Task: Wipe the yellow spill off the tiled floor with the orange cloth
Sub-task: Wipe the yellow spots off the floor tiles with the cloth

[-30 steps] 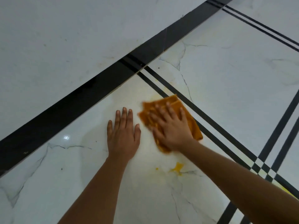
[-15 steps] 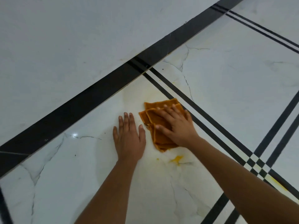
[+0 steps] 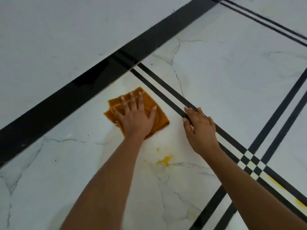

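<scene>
So the spill (image 3: 164,159) is a small bright yellow blob on the white marble-look floor (image 3: 232,67), sitting in the gap between the two forearms, with a couple of tiny yellow dots just up and left of it and a faint yellowish haze around it. The cloth (image 3: 156,112) is further out from the camera than that blob, not touching it, folded up into a rough square with layered edges showing on its left side. Left hand (image 3: 136,118) is flat on top of the cloth, palm down, fingers spread out and thumb splayed to the right, pressing it to the tile. Right hand (image 3: 199,128) is off the cloth, to its right, palm down with fingers close together, lying over the double black stripe (image 3: 159,87) that runs diagonally; can't tell if it's fully resting on the floor or just above it. There's a wide black band (image 3: 66,97) beyond the cloth, and more yellow smears (image 3: 299,203) way off at the lower right edge along the stripes. No containers anywhere in view, just floor.
</scene>
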Action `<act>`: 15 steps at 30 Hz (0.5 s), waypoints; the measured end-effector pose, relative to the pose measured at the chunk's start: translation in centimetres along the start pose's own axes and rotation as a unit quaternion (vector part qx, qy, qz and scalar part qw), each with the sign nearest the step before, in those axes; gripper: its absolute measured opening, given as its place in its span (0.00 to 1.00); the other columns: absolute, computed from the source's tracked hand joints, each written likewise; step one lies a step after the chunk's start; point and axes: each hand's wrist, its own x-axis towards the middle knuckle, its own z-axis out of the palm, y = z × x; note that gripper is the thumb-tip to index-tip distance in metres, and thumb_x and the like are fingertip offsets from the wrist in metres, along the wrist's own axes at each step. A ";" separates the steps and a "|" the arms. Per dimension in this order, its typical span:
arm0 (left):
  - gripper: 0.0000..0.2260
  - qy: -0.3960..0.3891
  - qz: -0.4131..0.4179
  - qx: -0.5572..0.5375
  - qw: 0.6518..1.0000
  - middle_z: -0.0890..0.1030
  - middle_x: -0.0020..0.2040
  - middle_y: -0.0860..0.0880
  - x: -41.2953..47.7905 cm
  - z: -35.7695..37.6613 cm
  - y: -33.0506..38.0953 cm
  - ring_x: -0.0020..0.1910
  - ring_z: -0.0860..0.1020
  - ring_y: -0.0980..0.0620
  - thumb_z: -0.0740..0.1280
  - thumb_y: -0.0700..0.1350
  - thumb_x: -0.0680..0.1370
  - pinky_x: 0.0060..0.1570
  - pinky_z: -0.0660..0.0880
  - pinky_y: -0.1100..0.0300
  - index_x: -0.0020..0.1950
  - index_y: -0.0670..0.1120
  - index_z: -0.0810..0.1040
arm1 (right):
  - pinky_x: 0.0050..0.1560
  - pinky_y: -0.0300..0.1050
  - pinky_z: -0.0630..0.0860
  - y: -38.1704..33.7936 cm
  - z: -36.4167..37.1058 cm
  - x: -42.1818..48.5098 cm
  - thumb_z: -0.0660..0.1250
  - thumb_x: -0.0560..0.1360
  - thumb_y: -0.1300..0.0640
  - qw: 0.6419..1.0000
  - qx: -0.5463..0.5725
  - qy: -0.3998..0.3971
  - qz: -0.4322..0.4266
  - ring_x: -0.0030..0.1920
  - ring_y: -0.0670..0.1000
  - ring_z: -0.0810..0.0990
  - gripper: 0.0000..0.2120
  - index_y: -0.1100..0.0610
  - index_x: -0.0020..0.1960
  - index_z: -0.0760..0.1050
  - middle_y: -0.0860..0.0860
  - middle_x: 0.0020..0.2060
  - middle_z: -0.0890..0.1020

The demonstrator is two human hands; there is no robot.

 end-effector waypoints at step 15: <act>0.35 -0.068 0.338 0.114 0.932 0.46 0.78 0.49 -12.3 1.4 -0.3 0.74 0.38 0.40 0.41 0.71 0.72 0.64 0.41 0.28 0.75 0.58 0.39 | 0.74 0.54 0.46 1.2 -2.3 -7.3 0.46 0.81 0.46 0.993 -0.046 -0.029 0.106 0.76 0.51 0.50 0.23 0.49 0.75 0.55 0.49 0.74 0.61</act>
